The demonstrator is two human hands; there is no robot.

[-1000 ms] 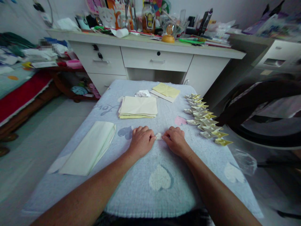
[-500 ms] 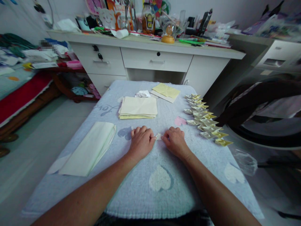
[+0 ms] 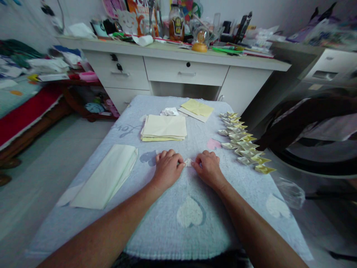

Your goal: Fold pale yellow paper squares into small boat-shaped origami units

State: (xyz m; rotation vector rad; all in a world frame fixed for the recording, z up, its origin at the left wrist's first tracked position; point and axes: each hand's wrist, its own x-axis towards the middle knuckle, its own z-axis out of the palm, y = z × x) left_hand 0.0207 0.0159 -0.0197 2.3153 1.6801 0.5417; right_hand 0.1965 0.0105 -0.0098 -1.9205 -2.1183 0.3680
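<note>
You face a white drawered desk (image 3: 167,70) carrying a clear-domed, yellow-based ornament (image 3: 200,41) by its front edge and an amber glass jar (image 3: 176,23).

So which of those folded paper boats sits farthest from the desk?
The yellow boat at the near end of the group; the other boats all lie closer to the white desk.

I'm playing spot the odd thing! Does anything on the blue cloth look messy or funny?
Yes: a crumpled white wad, perhaps paper, sits just behind the stack of cream and yellow paper sheets. It looks odd because the sheets lie flat and the yellow-and-white paper boats on the right are crisply folded. Nothing looks spilled.
</note>
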